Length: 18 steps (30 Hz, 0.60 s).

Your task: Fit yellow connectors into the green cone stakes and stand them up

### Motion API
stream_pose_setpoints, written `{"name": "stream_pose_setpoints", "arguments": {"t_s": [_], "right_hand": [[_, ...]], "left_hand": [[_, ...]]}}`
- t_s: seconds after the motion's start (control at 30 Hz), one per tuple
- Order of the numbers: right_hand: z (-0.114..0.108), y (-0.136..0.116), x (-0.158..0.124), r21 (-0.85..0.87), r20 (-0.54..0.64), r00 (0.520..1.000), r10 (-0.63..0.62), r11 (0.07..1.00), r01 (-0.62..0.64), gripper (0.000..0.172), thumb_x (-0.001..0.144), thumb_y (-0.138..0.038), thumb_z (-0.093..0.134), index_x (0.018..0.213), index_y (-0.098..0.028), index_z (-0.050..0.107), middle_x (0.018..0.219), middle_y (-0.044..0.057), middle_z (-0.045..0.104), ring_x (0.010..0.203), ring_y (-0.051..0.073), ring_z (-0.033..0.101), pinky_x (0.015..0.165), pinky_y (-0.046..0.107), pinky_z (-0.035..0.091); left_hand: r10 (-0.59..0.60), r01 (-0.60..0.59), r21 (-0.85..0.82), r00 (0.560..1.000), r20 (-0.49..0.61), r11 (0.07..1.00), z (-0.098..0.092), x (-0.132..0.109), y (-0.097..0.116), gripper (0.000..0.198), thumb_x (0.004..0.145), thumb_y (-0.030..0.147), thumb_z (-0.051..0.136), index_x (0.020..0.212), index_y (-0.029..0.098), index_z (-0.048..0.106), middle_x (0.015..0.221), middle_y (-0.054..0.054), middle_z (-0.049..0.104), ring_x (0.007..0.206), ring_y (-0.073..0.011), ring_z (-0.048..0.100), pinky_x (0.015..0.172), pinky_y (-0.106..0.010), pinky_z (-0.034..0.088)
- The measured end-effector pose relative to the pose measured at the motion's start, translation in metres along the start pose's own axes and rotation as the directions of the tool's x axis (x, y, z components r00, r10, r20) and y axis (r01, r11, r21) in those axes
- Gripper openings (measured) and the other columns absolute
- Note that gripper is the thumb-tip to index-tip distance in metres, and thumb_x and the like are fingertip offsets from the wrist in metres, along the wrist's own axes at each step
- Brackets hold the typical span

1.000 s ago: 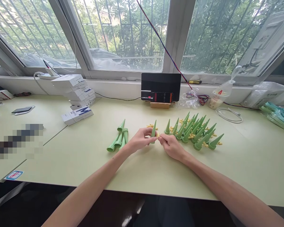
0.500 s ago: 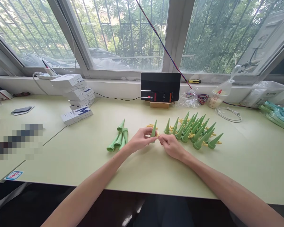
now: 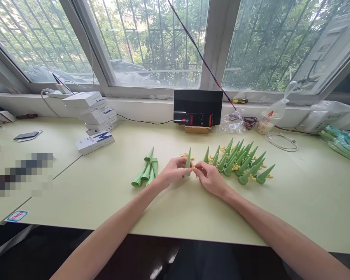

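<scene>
My left hand (image 3: 175,171) is closed around the lower part of a green plastic cone (image 3: 188,158), which points upward over the table. At the cone's right side, my right hand (image 3: 210,178) pinches a small yellow piece (image 3: 193,166), mostly covered by the fingertips. Just behind my left hand lie several loose yellow pieces (image 3: 191,158). To the right stands a cluster of green cones (image 3: 230,166) with yellow pieces attached at their sides. On the left is a small pile of green cones (image 3: 146,171) with no yellow pieces visible on them.
A dark tablet (image 3: 197,102) with a phone (image 3: 198,119) before it leans near the window. White boxes (image 3: 95,142) are stacked at the back left. A bagged cup (image 3: 270,118), a coiled white cable (image 3: 281,142) and plastic bags (image 3: 342,142) lie at the right.
The cone in my left hand has shifted slightly left and tilts less. My right hand's fingers have changed their grip at the yellow piece. The piles look the same.
</scene>
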State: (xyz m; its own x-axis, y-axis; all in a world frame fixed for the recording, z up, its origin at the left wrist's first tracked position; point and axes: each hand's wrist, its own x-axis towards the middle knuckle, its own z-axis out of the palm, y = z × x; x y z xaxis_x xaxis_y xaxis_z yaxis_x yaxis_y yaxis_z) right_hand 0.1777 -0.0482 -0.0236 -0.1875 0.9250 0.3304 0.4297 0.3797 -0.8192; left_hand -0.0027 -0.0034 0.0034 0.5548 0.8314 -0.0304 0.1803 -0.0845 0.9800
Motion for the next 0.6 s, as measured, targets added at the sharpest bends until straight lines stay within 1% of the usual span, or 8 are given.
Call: {"name": "stream_pose_setpoints", "arguments": {"t_s": [0.17,0.3,0.4,0.6], "right_hand": [[-0.0002,0.0018,0.0002,-0.033,-0.005,0.999,-0.032,0.999,0.032,0.025,0.095,-0.033,0.044,0.075,-0.019,0.051,0.063,-0.002,0.046,0.057,0.013,0.036,0.055,0.026,0.031],[0.0000,0.0013,0.0003,-0.055,-0.010,0.998,-0.064,0.996,0.063,0.028,0.096,-0.030,0.041,0.070,-0.020,0.043,0.063,-0.003,0.041,0.058,0.013,0.035,0.056,0.026,0.030],[0.0002,0.0009,0.0003,-0.064,-0.010,0.997,-0.076,0.995,0.075,0.030,0.096,-0.030,0.040,0.068,-0.020,0.039,0.063,-0.003,0.040,0.058,0.013,0.034,0.056,0.026,0.030],[0.0006,0.0013,0.0000,-0.064,-0.010,0.997,-0.082,0.995,0.081,0.033,0.097,-0.033,0.039,0.066,-0.021,0.038,0.062,-0.003,0.040,0.057,0.013,0.033,0.056,0.026,0.029]], "left_hand": [[0.018,-0.018,-0.006,1.000,0.011,1.000,-0.0001,0.0007,-0.0027,0.026,0.076,0.038,0.070,0.089,0.016,0.066,0.094,-0.008,0.063,0.084,-0.0183,0.058,0.059,-0.025,0.044],[0.035,-0.034,-0.018,0.999,0.025,0.999,0.0002,0.0004,-0.0026,0.026,0.077,0.038,0.069,0.091,0.017,0.066,0.093,-0.007,0.062,0.081,-0.0164,0.056,0.059,-0.024,0.044],[0.043,-0.042,-0.018,0.999,0.019,0.999,0.0008,-0.0011,0.0002,0.026,0.076,0.039,0.070,0.089,0.017,0.066,0.094,-0.007,0.061,0.081,-0.0169,0.056,0.059,-0.024,0.044],[0.045,-0.046,0.002,0.999,0.025,0.999,0.0015,-0.0027,0.0042,0.027,0.076,0.040,0.069,0.089,0.017,0.067,0.095,-0.007,0.061,0.082,-0.0176,0.057,0.059,-0.024,0.045]]}}
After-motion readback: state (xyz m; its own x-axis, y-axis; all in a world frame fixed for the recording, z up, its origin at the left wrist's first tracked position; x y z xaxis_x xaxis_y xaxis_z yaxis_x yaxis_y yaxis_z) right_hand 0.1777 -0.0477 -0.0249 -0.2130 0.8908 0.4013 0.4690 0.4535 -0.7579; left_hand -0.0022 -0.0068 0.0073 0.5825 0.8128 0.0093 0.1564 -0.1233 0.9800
